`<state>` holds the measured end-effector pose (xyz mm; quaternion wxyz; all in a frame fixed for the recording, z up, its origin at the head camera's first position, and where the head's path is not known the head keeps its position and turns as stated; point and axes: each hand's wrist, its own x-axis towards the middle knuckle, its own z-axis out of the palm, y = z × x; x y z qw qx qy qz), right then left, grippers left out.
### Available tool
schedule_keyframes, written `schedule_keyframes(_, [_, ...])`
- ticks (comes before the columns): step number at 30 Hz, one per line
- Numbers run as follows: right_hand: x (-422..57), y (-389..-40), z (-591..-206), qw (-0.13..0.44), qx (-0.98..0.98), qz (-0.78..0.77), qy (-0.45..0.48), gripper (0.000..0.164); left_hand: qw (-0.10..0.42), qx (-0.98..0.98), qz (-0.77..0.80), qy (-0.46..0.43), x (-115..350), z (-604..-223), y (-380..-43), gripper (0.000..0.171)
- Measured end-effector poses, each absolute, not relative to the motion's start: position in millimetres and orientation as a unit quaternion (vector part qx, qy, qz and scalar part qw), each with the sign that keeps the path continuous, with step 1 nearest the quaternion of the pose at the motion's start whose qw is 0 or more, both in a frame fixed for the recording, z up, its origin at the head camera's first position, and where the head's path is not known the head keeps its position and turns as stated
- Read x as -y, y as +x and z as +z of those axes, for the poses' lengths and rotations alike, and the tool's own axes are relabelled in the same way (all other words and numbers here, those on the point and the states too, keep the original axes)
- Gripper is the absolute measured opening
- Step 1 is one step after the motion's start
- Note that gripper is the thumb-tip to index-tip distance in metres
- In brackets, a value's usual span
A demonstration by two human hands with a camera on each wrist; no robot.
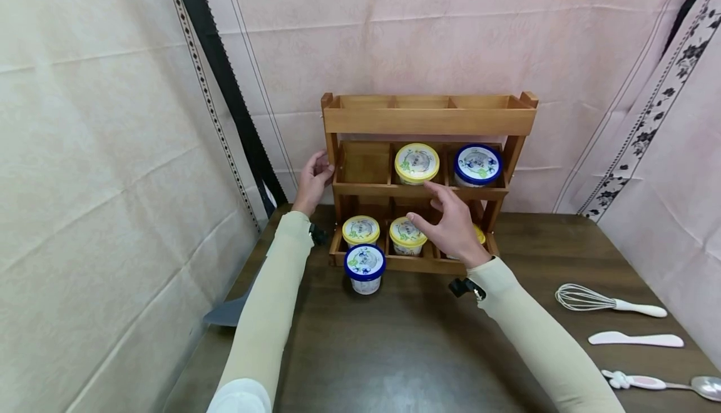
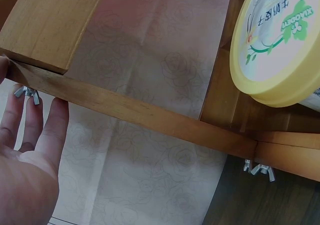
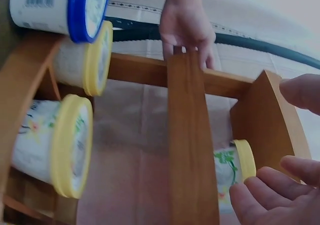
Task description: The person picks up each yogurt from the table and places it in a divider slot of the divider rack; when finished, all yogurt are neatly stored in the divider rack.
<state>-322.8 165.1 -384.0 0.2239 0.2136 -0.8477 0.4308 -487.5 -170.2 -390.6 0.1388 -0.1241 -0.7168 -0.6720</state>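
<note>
A three-tier wooden rack (image 1: 430, 122) stands at the back of the table. My left hand (image 1: 314, 181) holds its left side post, fingers by a wing nut (image 2: 27, 92) in the left wrist view. My right hand (image 1: 450, 228) hovers before the rack, thumb and fingers spread with nothing between them. Its fingertips lie near the yellow-lidded cup (image 1: 417, 161) in the middle tier's centre compartment. Right of that cup sits a blue-lidded cup (image 1: 478, 164). The bottom tier holds yellow-lidded cups (image 1: 361, 230), one mostly hidden behind my right hand. Another blue-lidded cup (image 1: 365, 266) stands at the rack's front left.
On the table's right side lie a whisk (image 1: 586, 298), a white knife (image 1: 636, 339) and a spoon (image 1: 648, 382) with a decorated handle. A grey flat object (image 1: 225, 313) is partly hidden by my left arm. Patterned cloth (image 1: 450, 37) hangs behind the rack.
</note>
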Motion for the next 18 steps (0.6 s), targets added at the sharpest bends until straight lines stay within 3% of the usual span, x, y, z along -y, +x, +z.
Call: schedule_keyframes(18, [-132, -321, -436, 0.101, 0.855, 0.447, 0.243, 0.078, 0.148, 0.709, -0.676, -0.132, 169, -390, -488, 0.045])
